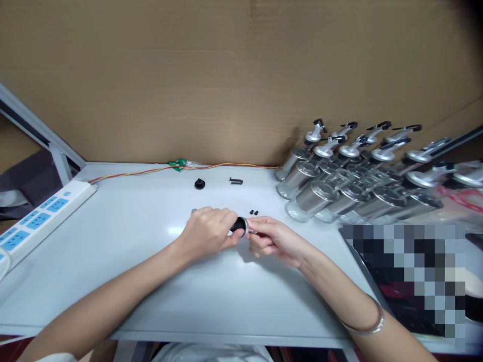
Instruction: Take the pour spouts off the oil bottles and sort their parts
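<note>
My left hand is closed around a pourer spout, with most of it hidden under the fingers. Its black ribbed stopper and silver collar show on the thumb side. At the collar, my right hand pinches a thin metal piece, too small to identify. Beyond the hands lie two small black parts, a round black cap and a pair of narrow black strips.
Several glass-and-steel bottles with pourer tops crowd the right side. A white power strip lies at the left. Red and yellow wires and a green packet run along the cardboard wall. A pixelated area covers the table's right front.
</note>
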Demonstrator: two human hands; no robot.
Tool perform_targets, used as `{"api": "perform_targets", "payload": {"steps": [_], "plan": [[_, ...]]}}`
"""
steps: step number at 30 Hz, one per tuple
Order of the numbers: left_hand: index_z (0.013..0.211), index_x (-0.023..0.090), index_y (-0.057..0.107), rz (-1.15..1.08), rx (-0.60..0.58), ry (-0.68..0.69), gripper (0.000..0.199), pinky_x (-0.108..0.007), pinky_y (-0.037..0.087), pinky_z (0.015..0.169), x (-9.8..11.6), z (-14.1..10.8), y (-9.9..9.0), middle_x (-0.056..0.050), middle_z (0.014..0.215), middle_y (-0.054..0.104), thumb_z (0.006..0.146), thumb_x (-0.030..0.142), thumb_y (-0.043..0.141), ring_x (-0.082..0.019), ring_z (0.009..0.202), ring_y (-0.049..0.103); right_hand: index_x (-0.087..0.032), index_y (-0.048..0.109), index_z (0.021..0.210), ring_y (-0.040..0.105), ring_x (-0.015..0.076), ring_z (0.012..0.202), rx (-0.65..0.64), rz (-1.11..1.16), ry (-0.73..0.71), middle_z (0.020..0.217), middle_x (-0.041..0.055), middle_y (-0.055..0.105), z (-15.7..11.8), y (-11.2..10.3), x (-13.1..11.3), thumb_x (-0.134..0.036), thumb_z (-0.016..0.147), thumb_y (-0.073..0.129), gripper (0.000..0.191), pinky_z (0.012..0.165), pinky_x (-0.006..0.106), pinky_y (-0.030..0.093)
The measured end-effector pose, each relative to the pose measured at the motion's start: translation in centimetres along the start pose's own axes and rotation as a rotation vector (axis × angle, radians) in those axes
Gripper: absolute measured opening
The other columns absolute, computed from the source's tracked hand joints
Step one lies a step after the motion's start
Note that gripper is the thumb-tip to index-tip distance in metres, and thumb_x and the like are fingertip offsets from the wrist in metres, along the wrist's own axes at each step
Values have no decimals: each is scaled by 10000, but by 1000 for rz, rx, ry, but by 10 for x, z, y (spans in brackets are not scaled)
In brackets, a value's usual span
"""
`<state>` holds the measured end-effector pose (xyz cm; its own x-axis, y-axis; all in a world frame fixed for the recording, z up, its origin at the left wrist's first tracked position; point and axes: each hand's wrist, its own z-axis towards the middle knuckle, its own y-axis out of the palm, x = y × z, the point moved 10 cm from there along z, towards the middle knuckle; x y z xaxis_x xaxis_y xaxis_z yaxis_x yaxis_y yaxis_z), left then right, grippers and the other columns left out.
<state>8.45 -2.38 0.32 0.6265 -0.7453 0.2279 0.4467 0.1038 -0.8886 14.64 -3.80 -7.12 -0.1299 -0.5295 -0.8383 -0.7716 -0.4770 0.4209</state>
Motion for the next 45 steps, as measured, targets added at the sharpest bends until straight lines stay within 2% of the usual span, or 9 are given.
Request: {"api": "perform_targets", "payload": {"steps": [4,10,19,23,27,30,36,39,45], "plan": [[594,221,366,-169,25,13,225,-244,289,479,-1,2,-3,32,474,380,795,321,385,-121,426,322,-154,486,667,98,13,387,8,70,29,422,-141,195,0,4,3,-470,732,677,375,452,213,138],[585,214,359,-370,35,-66,222,-229,289,482,-15,4,-7,40,488,378,789,303,371,-107,442,318,-176,470,689,190,51,448,146,-75,-253,485,-99,247,-2,11,-22,-545,786,594,401,443,211,173],[608,206,274,-770,-14,-270,374,-228,218,455,-15,-2,-1,58,519,233,887,453,311,-89,471,216,-186,590,873,454,128,591,514,-1501,-1069,622,21,550,-63,48,-79,-309,979,373,271,616,293,313],[580,204,290,-996,-143,-401,503,-230,213,442,-12,-5,13,37,542,300,876,612,288,-87,485,236,-226,603,959,523,149,672,543,-1767,-1313,716,31,637,-80,59,-78,-230,944,461,143,621,311,290],[567,201,329,-1024,-188,-439,553,-237,205,435,-13,-5,17,34,513,313,851,673,282,-84,465,236,-235,623,891,492,153,621,585,-1608,-1148,656,32,607,-72,46,-85,-344,953,425,235,600,324,260],[543,204,277,-824,-113,-377,504,-245,203,450,-19,0,3,44,491,255,878,580,287,-90,466,232,-198,607,831,438,137,572,586,-1198,-938,601,20,538,-58,26,-83,-417,944,409,316,601,313,276],[687,202,426,-378,-9,-266,274,-217,290,497,-51,11,-44,37,538,405,848,399,323,-108,485,359,-185,487,700,268,97,465,232,-249,-354,449,-53,352,-7,-1,-33,-567,854,445,414,517,263,236],[913,207,505,-37,-59,-384,220,-233,359,581,-101,6,-55,-6,760,591,829,404,456,-151,614,515,-181,464,716,268,89,505,191,-209,-286,520,-49,373,-1,-2,-25,-556,823,491,390,530,253,225],[1040,191,589,208,-279,-420,253,-299,447,745,-165,-13,-8,-92,1077,604,861,257,423,-226,841,615,-176,552,907,408,109,626,297,-496,-287,718,-10,488,4,-7,-19,-437,860,491,272,611,253,342]]}}
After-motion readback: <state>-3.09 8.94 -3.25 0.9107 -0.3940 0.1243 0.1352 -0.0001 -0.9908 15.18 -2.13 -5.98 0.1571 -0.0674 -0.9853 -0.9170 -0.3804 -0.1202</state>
